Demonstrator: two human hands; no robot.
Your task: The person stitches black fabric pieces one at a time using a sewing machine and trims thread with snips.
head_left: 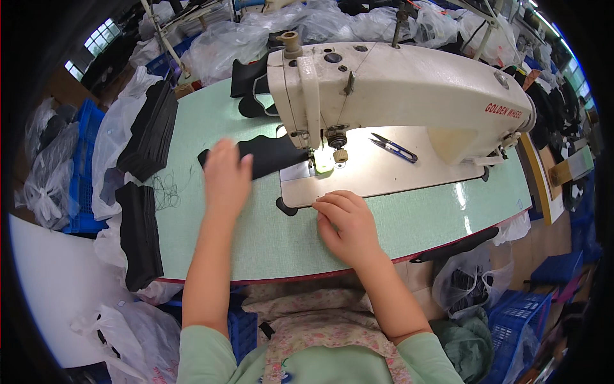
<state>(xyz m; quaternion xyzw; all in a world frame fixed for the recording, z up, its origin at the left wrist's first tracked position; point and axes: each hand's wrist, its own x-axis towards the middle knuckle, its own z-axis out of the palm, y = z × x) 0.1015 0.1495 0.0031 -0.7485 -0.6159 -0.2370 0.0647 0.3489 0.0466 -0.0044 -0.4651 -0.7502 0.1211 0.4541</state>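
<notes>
Black fabric (275,155) lies beneath the left hand (228,176), likely for steadying; the right hand (348,225) sits nearer (can't tell either grip).

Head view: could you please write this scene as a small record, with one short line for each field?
Left hand: blurred, over the left part of a black fabric piece; grip unclear
Right hand: at the front edge of the metal bed
Fabric's right end: at the needle area of the white sewing machine
Thread snips: on the metal bed
Black stacks: two, at the left edge of the green table
</notes>
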